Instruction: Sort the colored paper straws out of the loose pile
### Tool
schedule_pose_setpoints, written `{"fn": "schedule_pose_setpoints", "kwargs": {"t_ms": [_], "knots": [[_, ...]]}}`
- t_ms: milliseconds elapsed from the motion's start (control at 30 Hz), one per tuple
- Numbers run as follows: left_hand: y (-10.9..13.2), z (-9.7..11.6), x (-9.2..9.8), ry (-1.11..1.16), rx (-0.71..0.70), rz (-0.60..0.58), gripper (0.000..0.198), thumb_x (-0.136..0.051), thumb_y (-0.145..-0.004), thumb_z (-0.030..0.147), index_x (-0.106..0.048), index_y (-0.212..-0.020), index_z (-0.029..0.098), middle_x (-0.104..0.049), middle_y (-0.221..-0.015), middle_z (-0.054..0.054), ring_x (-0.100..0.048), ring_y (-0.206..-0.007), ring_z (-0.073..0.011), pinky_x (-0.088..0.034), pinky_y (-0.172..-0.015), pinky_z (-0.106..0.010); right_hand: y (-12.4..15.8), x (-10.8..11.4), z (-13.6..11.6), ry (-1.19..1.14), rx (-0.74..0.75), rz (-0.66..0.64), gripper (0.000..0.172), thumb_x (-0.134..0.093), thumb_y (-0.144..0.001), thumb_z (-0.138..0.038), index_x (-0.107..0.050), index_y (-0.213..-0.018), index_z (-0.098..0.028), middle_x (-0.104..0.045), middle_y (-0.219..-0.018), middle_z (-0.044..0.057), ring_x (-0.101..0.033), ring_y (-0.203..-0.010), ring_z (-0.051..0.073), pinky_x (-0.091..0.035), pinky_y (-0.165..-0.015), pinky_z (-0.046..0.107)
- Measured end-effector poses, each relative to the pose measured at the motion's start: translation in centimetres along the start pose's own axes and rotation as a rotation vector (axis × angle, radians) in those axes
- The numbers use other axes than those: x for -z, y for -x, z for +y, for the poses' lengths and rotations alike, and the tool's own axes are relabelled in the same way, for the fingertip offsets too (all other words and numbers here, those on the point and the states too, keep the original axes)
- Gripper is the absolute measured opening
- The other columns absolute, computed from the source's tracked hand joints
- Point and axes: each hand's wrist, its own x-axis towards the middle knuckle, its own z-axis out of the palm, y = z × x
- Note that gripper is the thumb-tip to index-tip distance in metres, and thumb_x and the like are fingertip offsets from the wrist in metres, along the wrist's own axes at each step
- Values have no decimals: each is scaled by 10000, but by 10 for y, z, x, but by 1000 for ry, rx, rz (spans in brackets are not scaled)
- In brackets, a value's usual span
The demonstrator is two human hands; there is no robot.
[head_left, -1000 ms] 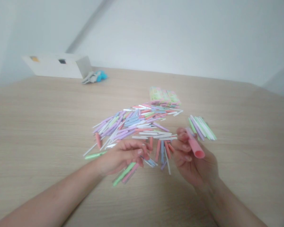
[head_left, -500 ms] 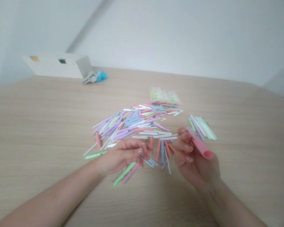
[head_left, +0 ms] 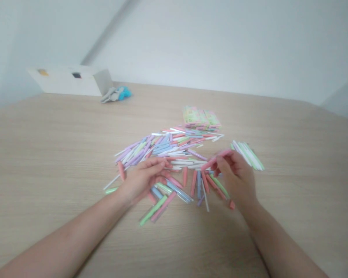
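Observation:
My right hand [head_left: 234,173] pinches a pink straw [head_left: 216,159], a short hollow tube held at a slant over the right side of the pile. My left hand [head_left: 146,175] hovers at the pile's near left side with its fingers loosely bent and partly apart; nothing shows in it. Between and beyond both hands spreads a loose heap of pastel straws [head_left: 162,148] in purple, blue, white, green and pink. Nearest me lie a green straw [head_left: 153,210] and a pink one side by side, some seemingly in clear wrapping.
Right of the heap is a small row of white, green and purple straws [head_left: 248,155]. Behind the heap stands a stack of green-and-pink packs [head_left: 201,117]. A white box [head_left: 72,83] and a grey-and-blue crumpled item [head_left: 116,94] sit at the back left, near the wall.
My right hand has turned over and moved left with the pink straw, which now points toward the heap. My left hand has shifted slightly up and left, uncovering more straws.

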Motion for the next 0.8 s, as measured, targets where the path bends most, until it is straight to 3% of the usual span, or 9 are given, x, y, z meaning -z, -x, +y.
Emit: {"fn": "schedule_pose_setpoints", "kwargs": {"t_ms": [167,300,600,800], "knots": [[-3,0,0,-4,-30,103,88,-689,-746,182,-666,-766,99,-583,-564,1,-519,-515,-69,-432,-477,-141,1,-11,18,361,-21,-269,160,-486,-874,-304,-590,-940,-201,-652,-659,-8,-579,-572,137,-401,-541,245],[-2,1,-1,-28,-30,113,118,-704,-722,196,-687,-783,96,-542,-501,18,-464,-476,-54,-385,-480,-140,9,-21,22,498,-26,-420,238,-460,-885,-306,-564,-1068,-196,-650,-608,-23,-584,-540,135,-389,-562,253],[-3,1,4,-22,-24,77,145,-684,-746,220,-680,-831,103,-491,-469,34,-445,-447,-60,-355,-474,-162,13,-23,25,631,48,-459,168,-507,-849,-255,-584,-987,-200,-694,-755,18,-611,-653,158,-386,-603,261],[-3,1,1,-17,-30,109,173,-732,-696,217,-684,-807,95,-578,-566,2,-427,-445,-36,-342,-451,-146,14,-24,26,632,68,-465,165,-491,-863,-267,-590,-977,-201,-693,-754,16,-621,-670,158,-395,-610,253]]}}
